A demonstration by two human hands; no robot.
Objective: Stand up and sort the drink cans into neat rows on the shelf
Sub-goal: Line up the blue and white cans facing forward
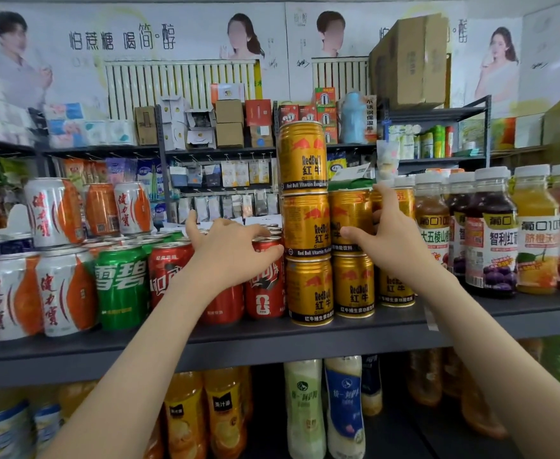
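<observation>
Drink cans on the dark shelf, seen from the head camera. Gold Red Bull cans stand in stacked columns at the centre: the left column is three high, its top can standing above the rest, and the next column is two high. The right hand holds the upper Red Bull can of this second column, with the thumb across its front and the fingers reaching round its right side. The left hand lies palm down over the red Coca-Cola cans, just left of the gold stack. Its fingers are bent over the top rim of the front Coca-Cola can and its thumb is spread well to the left; whether they clasp the can cannot be told. Further left stand a green Sprite can and white-and-orange Jianlibao cans, some of them stacked. Juice bottles with white caps fill the right end of the shelf. More bottles stand on the shelf below.
</observation>
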